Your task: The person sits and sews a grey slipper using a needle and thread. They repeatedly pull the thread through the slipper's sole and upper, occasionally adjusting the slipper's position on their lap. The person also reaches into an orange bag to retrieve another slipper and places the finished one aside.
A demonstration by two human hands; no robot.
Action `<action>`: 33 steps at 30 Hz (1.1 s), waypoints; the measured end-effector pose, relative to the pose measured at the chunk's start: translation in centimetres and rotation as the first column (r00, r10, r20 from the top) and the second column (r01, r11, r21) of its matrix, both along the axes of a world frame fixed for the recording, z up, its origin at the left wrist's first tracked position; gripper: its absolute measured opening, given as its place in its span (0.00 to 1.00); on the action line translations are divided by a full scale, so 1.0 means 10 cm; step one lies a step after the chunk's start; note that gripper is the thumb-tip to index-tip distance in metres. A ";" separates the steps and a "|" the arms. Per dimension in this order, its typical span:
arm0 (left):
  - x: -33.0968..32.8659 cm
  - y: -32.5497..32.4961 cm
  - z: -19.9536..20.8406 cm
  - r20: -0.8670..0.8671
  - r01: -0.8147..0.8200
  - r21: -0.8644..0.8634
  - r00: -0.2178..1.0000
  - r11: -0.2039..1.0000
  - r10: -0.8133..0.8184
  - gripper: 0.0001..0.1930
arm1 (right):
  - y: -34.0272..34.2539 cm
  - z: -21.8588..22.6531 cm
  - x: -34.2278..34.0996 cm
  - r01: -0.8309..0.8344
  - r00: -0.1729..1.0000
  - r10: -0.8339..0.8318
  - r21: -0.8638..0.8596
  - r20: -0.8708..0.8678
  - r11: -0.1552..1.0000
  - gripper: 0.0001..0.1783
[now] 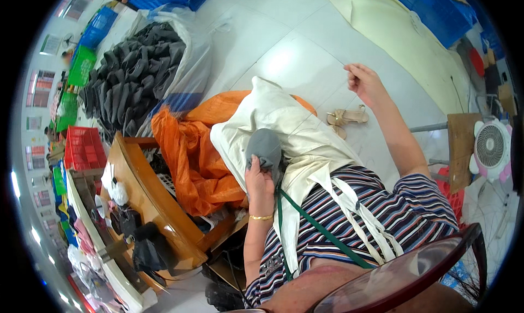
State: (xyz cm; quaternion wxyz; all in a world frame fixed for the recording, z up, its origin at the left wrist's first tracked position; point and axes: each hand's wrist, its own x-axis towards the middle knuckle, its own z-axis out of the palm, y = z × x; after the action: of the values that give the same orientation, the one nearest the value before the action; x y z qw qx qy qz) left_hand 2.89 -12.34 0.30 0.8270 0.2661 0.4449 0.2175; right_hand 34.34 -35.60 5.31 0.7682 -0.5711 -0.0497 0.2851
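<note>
The left hand (pixel 260 185) clasps a grey fabric piece (pixel 264 143) above the white lap cloth (pixel 305 128), fingers hiding its lower end. The right hand (pixel 364 84) is raised well apart, fingers curled; whether they pinch anything I cannot tell.

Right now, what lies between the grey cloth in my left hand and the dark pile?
The head view shows the white apron, the orange sheet, then the plastic bag.

Open air around right hand (pixel 364 85), bunched orange sheet (pixel 194 165) beside left hand (pixel 260 185).
</note>
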 end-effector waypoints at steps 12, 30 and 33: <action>0.10 -0.07 -0.20 0.098 -0.095 -0.033 0.990 0.995 0.097 0.15 | 0.51 -0.40 -0.85 -0.277 0.956 0.292 -0.301 0.005 0.913 0.11; 0.08 0.03 -0.14 0.030 0.030 -0.114 0.999 0.993 -0.027 0.13 | 1.31 -0.40 -1.68 -0.556 0.611 0.734 -0.500 0.296 0.665 0.09; 0.07 0.04 -0.16 0.033 0.041 -0.110 0.999 0.993 -0.037 0.12 | 1.32 -0.34 -1.66 -0.594 0.611 0.765 -0.521 0.202 0.612 0.09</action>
State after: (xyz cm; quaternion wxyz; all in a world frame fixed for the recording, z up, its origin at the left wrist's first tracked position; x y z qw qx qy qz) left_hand 3.58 -11.91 -1.25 0.8513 0.2254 0.4381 0.1805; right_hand 17.73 -22.41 1.93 0.4322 -0.6969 -0.3665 0.4397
